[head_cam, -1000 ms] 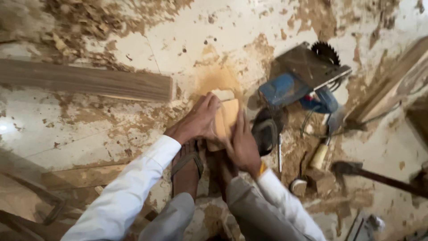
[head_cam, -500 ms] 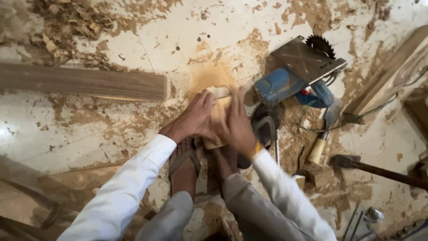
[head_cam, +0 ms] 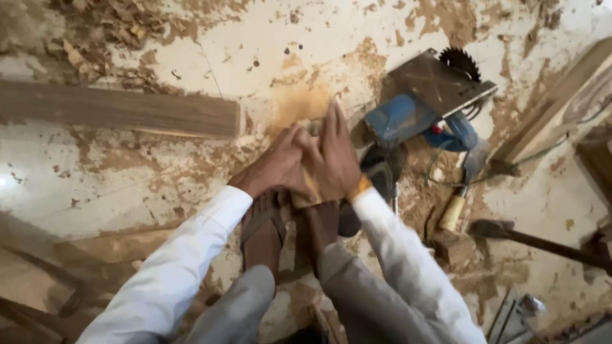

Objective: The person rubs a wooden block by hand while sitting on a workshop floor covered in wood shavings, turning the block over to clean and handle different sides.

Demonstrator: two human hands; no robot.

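Both hands press on a small pale wooden block (head_cam: 310,186) on the dusty floor, just beyond my sandalled feet (head_cam: 264,229). My left hand (head_cam: 274,165) grips the block's left side with bent fingers. Over the top and right side lies my right hand (head_cam: 338,156), fingers stretched forward; most of the block is hidden under it. A heap of fine orange sawdust (head_cam: 305,102) lies right ahead of the fingertips.
A blue circular saw (head_cam: 427,95) lies on its side to the right, blade up. A long dark plank (head_cam: 121,111) lies to the left. A wooden-handled tool (head_cam: 459,197) and a hammer (head_cam: 535,239) lie at the right. Wood shavings cover the floor.
Both hands have shifted forward over the block, the right hand now stretched flat across it. The view has tilted slightly.
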